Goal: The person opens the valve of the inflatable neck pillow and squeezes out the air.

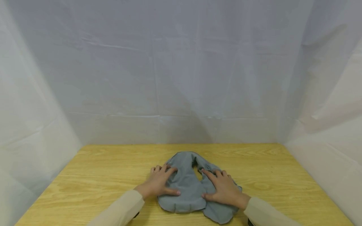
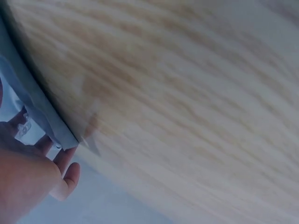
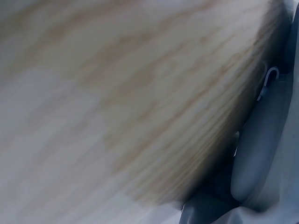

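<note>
A grey, U-shaped neck pillow (image 1: 183, 185), soft and slack, lies on the wooden table, its two ends toward me. My left hand (image 1: 161, 183) rests on its left side with fingers spread and thumb on top. On the right arm of the pillow lies my right hand (image 1: 224, 190), fingers likewise spread. In the left wrist view, fingers of the left hand (image 2: 65, 170) touch the pillow's edge (image 2: 35, 98), near a small clear plastic piece (image 2: 24, 127). The right wrist view shows the pillow's side (image 3: 259, 149) with a small pale hook-shaped piece (image 3: 268, 79); no fingers are plainly visible there.
The light wooden table (image 1: 107, 175) stretches around the pillow on all sides. Pale sheeting hangs as a back wall (image 1: 175, 78), with more at the left side (image 1: 25, 125) and right side (image 1: 331, 141).
</note>
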Demonstrator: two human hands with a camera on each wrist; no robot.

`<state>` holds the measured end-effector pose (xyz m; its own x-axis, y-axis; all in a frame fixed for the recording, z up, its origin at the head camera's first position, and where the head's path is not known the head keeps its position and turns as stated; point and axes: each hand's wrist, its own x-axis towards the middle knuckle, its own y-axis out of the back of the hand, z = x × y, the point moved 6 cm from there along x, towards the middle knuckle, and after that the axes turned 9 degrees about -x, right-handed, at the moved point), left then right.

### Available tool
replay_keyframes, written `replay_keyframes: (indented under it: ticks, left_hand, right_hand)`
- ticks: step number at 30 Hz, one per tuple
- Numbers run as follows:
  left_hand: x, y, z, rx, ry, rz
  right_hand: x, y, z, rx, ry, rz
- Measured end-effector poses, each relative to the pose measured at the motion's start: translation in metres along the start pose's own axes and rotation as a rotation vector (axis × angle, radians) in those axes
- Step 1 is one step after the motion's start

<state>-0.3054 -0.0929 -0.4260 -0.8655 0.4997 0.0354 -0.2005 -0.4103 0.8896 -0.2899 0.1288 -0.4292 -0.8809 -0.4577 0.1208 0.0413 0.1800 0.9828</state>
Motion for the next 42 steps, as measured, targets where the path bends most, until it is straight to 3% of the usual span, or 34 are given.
replay_keyframes:
  ticks: [11,20,24,31,42]
  left_hand:
    - [-0.0035,0.0005,-0.0013,-0.018,-0.002,-0.086]
    - [-0.0041,-0.0029,0.001,0.04,-0.044,-0.058]
    - [-0.0037,-0.0037,0.0004,0.049,-0.034,-0.069]
    - [-0.0041,-0.0025,0.0004,0.047,-0.031,-0.069]
    - [-0.005,-0.003,-0.0009,0.012,-0.041,-0.079]
  right_hand:
    - [0.0001,-0.0011,0.0018,0.015,-0.002,0.003]
    - [-0.0018,0.0008,-0.0024,0.009,0.089,-0.013]
    - [-0.0016,0.0018,-0.0052,0.053,0.117,-0.088]
    - [-0.0003,-0.0025,-0.0057,0.056,0.09,-0.209]
    - [-0.0007,-0.0049,-0.0072,-0.012,0.075,-0.187]
